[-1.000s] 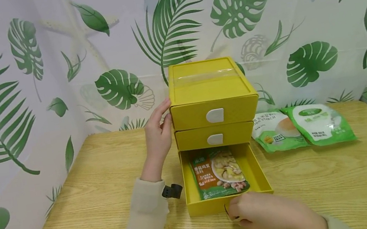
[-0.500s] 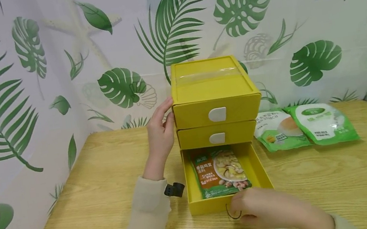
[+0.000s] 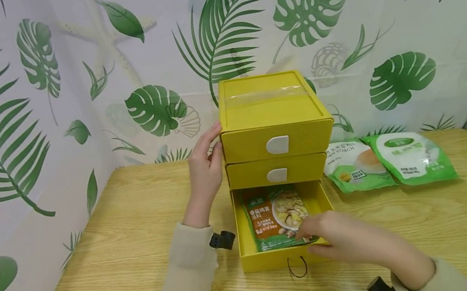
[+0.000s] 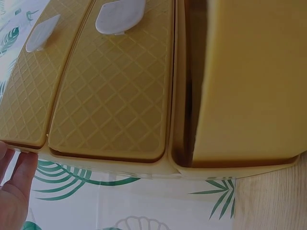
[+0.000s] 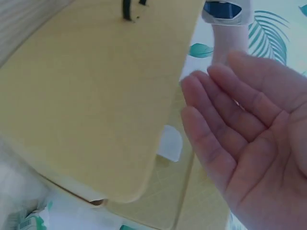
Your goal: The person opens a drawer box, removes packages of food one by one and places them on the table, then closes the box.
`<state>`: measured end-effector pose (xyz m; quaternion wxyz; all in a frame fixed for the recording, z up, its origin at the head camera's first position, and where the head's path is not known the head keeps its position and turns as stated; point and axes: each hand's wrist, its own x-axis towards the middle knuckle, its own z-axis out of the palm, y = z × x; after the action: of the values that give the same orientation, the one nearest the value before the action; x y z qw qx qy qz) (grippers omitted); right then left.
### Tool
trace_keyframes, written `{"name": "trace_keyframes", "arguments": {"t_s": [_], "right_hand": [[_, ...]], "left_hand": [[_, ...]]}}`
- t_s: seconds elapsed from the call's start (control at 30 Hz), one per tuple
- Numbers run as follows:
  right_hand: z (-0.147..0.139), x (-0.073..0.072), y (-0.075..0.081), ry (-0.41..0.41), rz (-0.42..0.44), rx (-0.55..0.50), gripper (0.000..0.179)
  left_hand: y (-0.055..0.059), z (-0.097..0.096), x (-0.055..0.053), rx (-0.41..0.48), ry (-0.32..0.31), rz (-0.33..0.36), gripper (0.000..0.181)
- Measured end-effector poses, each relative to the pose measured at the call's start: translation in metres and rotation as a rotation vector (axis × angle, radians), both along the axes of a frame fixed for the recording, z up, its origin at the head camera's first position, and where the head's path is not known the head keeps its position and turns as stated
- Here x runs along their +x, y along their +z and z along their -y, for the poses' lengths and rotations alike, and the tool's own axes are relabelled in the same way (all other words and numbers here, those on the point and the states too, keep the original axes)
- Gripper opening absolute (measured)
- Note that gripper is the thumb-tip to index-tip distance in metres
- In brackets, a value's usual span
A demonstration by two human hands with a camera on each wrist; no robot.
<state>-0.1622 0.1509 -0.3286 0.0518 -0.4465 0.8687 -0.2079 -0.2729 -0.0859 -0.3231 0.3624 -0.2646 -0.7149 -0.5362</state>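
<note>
A yellow three-drawer cabinet (image 3: 271, 112) stands on the table, its bottom drawer (image 3: 264, 261) pulled out. Inside that drawer lies a brown and green soup mix packet (image 3: 267, 221) with a picture of a bowl on it. My left hand (image 3: 207, 172) rests against the cabinet's left side near the top; its fingers touch the side edge in the left wrist view. Over the drawer's front right part, my right hand (image 3: 344, 237) is loosely bent with nothing in it, fingertips overlapping the packet's lower corner. A thin black cord loop (image 3: 299, 277) hangs from the drawer front.
White tabs (image 3: 277, 145) mark the two upper drawers, which are pushed in. Two green and white bags, a corn starch bag (image 3: 356, 167) and another bag (image 3: 412, 156), lie right of the cabinet on the wooden table (image 3: 136, 220). A leaf-print cloth (image 3: 241, 13) hangs behind.
My right hand has let go of the cord loop and moved up over the drawer's front edge toward the packet. The left hand has stayed against the cabinet.
</note>
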Motion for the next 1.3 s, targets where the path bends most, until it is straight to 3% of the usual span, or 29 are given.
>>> {"name": "trace_keyframes", "arguments": {"t_s": [0.3,0.67,0.9,1.07,1.3], "right_hand": [[0.002,-0.011,-0.008,-0.139,-0.089,0.044,0.016],[0.009,-0.023,-0.014,-0.345,-0.047,0.136,0.023],[0.015,-0.034,-0.026,-0.448,-0.055,0.287,0.017],[0.018,-0.037,-0.033,-0.464,-0.009,0.374,0.026],[0.022,-0.04,-0.04,-0.447,0.112,0.35,0.027]], "left_hand": [[0.0,0.0,0.0,0.002,0.001,0.001,0.028],[0.001,0.0,0.001,0.003,0.001,0.023,0.029],[0.001,0.001,0.001,0.002,-0.002,0.026,0.029],[0.001,0.001,0.001,0.0,-0.002,0.024,0.029],[0.001,0.0,0.001,0.007,-0.007,0.026,0.029]]}}
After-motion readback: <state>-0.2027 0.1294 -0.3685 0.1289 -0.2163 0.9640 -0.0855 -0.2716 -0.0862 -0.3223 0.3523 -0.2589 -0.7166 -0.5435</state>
